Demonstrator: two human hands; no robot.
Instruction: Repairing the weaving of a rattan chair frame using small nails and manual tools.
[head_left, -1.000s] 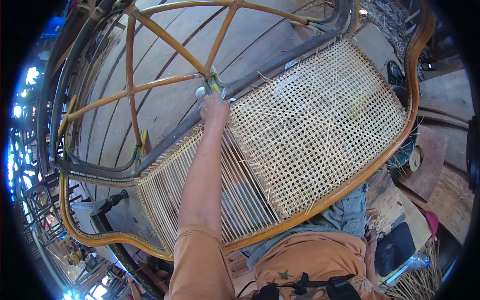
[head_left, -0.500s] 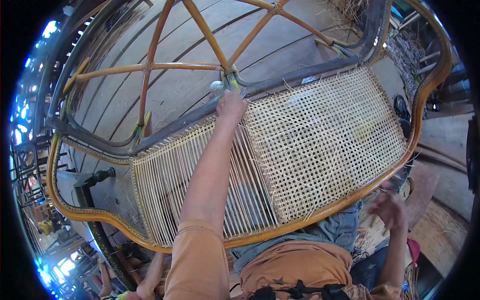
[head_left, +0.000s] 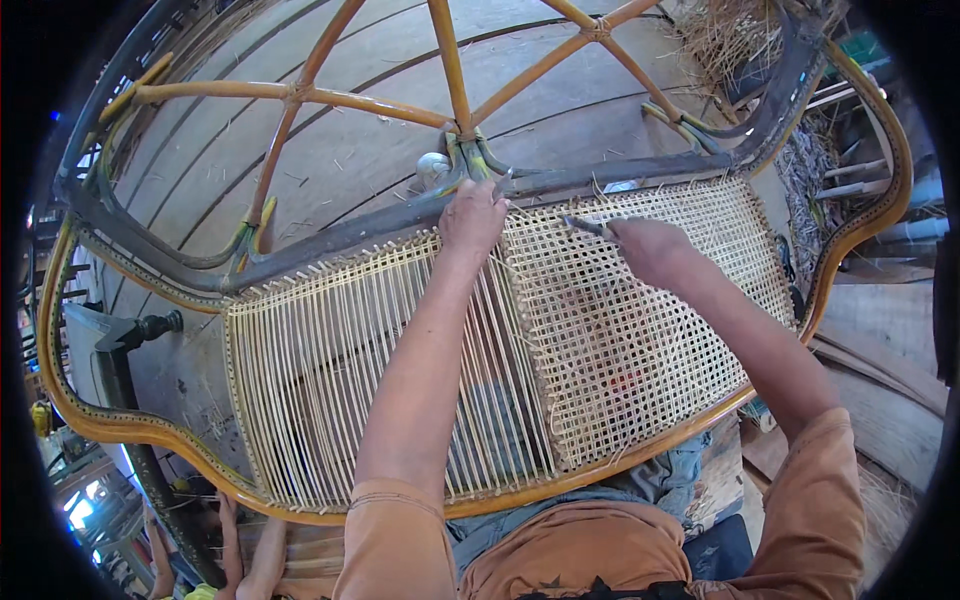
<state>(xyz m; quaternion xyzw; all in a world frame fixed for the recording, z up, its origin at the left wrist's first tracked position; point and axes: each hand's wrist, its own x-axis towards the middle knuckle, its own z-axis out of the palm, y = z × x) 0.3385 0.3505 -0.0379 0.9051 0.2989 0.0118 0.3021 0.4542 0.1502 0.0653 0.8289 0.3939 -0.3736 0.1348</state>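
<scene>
In the head view, the left hand (head_left: 472,218) is at the dark rail (head_left: 340,237), its fingers curled in near the joint where the poles (head_left: 450,60) meet. A small shiny piece shows beside its fingertips; whether the hand grips this or the rail, I cannot tell. The right hand (head_left: 655,250) is clamped on a slim dark tool (head_left: 587,227), which points left over the upper part of the weave (head_left: 640,330). Whether the tool touches the weave is unclear.

The weave, an open cane mesh, fills the right part of the panel, just below the rail. The left part carries parallel strands (head_left: 320,370) with gaps between them, and the left forearm crosses over these. A curved brown frame (head_left: 180,428) runs around the sides and near edge, in front of the person's orange shirt (head_left: 580,550). Just beyond the rail, near the left hand, lies a whitish rounded object (head_left: 433,166). At lower left show another person's bare limbs (head_left: 265,560); boards (head_left: 890,370) lie at right.
</scene>
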